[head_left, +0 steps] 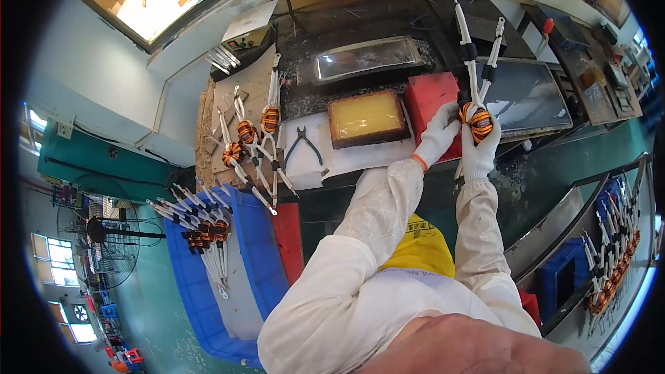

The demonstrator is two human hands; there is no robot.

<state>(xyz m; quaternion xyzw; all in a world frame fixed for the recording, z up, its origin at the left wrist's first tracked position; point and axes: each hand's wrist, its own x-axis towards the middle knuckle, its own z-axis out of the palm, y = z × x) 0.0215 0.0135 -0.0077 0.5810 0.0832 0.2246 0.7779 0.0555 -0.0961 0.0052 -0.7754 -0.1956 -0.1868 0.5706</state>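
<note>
A wire-wound ring coil [476, 123] in orange and dark colours is held up at the right of the bench. From it, two thick white sleeved leads with black bands and metal lugs stick up and away from me. My right hand [479, 154], in a white glove, closes round the coil's near side. Also gloved, with an orange band at the wrist, my left hand [439, 133] grips the coil's left edge; its fingertips are partly hidden. Close beside my left hand stands a red box [428, 97]. Left of that lies a dark-rimmed tray with a yellow, shiny surface [367, 119].
Pliers [303, 147] lie on white paper; several similar coils [247, 131] rest at the bench's left. Behind is a rectangular pan with a silvery surface [367, 61]. A blue bin [187, 270] holds more coils at lower left. A rack [616, 256] of coils stands at right.
</note>
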